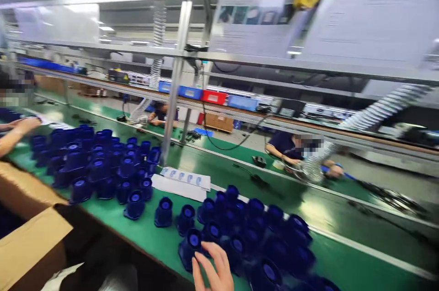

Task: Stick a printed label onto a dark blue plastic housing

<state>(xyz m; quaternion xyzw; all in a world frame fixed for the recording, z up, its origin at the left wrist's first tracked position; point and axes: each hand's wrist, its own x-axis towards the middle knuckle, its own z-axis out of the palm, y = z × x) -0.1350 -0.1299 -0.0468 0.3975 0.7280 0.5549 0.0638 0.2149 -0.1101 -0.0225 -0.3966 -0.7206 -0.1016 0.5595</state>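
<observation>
My right hand reaches in from the bottom edge, fingers apart and pointing up. Its fingertips are at the right side of a dark blue plastic cup-shaped part, which stands on the green bench top. Whether they touch it I cannot tell. Several similar blue parts stand crowded to the right of the hand, blurred. A larger group of blue parts stands on the bench at left. My left hand is not in view.
White printed sheets lie between the groups. An open cardboard box stands at lower left, below the bench edge. A metal post rises behind. A co-worker's hands are at far left; other people work across the bench.
</observation>
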